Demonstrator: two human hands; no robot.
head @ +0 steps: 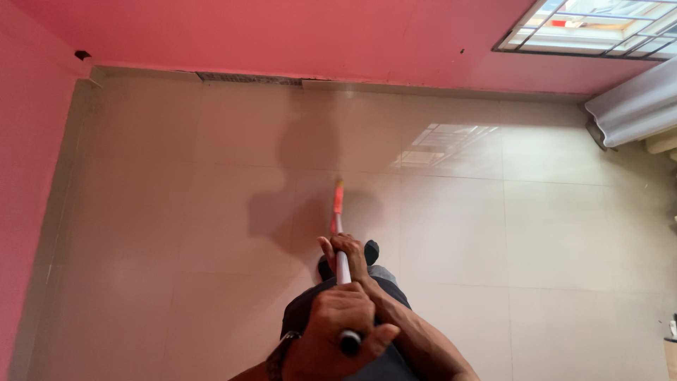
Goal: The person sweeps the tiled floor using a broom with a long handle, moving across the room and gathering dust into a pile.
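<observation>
both hands grasp a long silver metal pole with an orange-red far end [339,233]: the left hand [337,331] is clenched around its black top end, the right hand [345,255] wrapped lower down. the pole reaches toward the middle of the glossy beige tiled floor [493,233], below the pink wall [282,35].

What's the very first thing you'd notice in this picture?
Two hands grip a long pole in the middle: the left hand at its near end, the right hand further down. The pole's orange end reaches the shiny tiled floor, and bright pink walls frame the room.
</observation>
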